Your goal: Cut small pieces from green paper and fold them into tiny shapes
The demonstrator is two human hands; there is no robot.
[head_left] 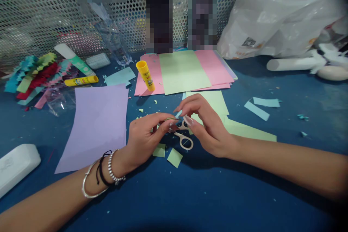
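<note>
My left hand [148,134], with bracelets at its wrist, pinches a small greenish piece at the middle of the table. Close against its fingertips is my right hand [205,125], its thumb and fingers closed around a small light blue paper piece [178,114]. The two pieces meet or nearly meet; which, I cannot tell. Under the hands lie scissors [186,142] with pale handles, their blades hidden. Two green paper squares [174,157] rest just in front of them. Green paper sheets [247,129] lie partly beneath my right hand and forearm.
Purple paper [98,116] lies left, near fringed paper strips [35,76]. An upright yellow glue stick [145,76] stands by pink and green sheets [182,72]. Blue strips [257,110] lie right. A plastic bag [261,18] is behind, a white case [19,165] at the left edge.
</note>
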